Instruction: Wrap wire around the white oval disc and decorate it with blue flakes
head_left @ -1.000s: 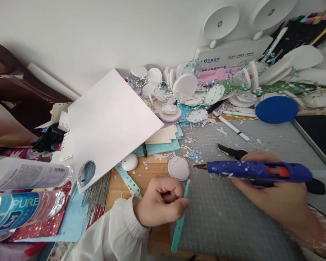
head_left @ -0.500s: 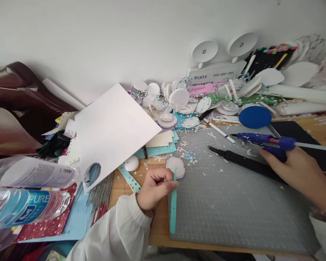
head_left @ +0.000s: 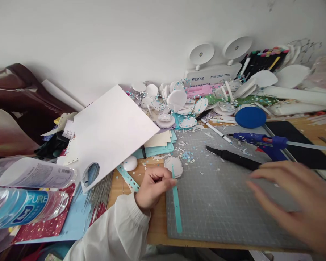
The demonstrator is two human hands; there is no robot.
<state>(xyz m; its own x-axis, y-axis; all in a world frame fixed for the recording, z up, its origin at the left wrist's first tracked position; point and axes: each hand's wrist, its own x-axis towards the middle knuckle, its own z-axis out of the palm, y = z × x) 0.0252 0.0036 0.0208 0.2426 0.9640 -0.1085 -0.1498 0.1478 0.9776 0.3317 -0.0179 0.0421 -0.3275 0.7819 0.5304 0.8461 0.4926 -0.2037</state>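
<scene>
My left hand (head_left: 154, 186) pinches a narrow turquoise paper strip (head_left: 177, 212) between thumb and fingers, at the left edge of the grey cutting mat (head_left: 220, 210). The strip's upper tip lies over a small white disc (head_left: 176, 167) just beyond the fingers. My right hand (head_left: 290, 199) is over the right side of the mat, blurred, thumb and fingers apart with nothing between them. Beyond it lie a black craft knife (head_left: 233, 158) and a blue glue gun (head_left: 260, 140) with a white glue stick in its back.
A white foam board (head_left: 114, 127) with a round hole leans at the left, near two plastic bottles (head_left: 29, 206). White discs with beaded trim (head_left: 176, 99) crowd the back by a white twin-lamp unit (head_left: 212, 74). A blue round lid (head_left: 250, 116) and tiny paper stars (head_left: 188, 156) lie nearby.
My right hand has let go of the glue gun and come back toward me over the mat. My left hand keeps its pinch; the strip's lower end has swung slightly right.
</scene>
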